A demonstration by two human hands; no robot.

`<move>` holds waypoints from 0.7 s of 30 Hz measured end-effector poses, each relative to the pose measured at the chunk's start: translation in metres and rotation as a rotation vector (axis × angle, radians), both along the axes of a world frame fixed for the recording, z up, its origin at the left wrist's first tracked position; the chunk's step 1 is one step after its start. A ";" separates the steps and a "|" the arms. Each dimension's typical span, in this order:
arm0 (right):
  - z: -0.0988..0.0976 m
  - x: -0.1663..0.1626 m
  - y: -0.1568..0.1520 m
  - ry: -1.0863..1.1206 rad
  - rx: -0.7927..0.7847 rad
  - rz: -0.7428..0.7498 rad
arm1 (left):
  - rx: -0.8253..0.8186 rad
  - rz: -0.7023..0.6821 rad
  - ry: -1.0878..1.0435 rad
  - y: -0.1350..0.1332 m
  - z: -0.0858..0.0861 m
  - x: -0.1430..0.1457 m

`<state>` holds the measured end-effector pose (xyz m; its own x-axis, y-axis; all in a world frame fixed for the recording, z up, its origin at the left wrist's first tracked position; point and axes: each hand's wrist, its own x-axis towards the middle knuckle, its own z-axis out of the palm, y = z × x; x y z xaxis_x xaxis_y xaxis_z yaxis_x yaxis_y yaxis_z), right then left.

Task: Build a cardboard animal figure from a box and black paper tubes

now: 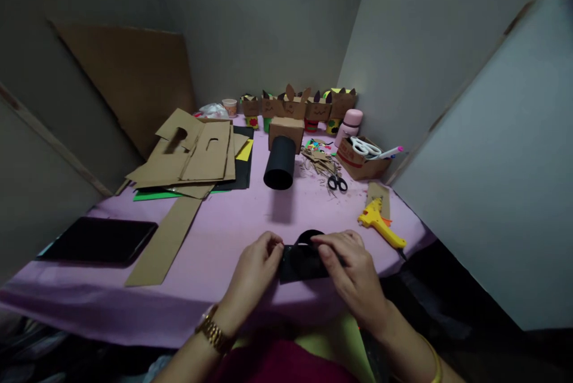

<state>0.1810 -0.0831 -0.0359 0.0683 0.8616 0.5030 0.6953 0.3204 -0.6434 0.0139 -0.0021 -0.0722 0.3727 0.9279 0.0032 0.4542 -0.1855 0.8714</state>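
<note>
At lower centre, the left hand [259,261] pinches flat black paper [299,274]; the right hand [351,263] grasps a curled black strip [308,233]. The cardboard box [358,167], right of centre, bears unreadable red print.

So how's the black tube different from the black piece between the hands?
The black tube is rolled round, but the black piece is flat. The tube is farther back, with no hand on it; the piece is near the table's front edge, between the left hand and right hand. Both are black.
</note>
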 end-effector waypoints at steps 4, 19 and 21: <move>-0.004 0.017 -0.004 0.210 0.039 -0.121 | 0.134 0.017 0.056 -0.006 0.001 -0.008; -0.066 0.018 0.001 0.187 -0.284 0.060 | 0.427 -0.117 0.117 -0.037 -0.036 0.005; -0.068 0.017 0.002 0.149 -0.267 0.048 | 0.456 -0.121 0.128 -0.037 -0.037 0.005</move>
<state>0.1982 -0.0814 -0.1039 0.0801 0.9661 0.2455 0.5753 0.1563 -0.8028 0.0190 -0.0386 -0.1095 0.5018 0.7924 0.3468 0.5040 -0.5937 0.6274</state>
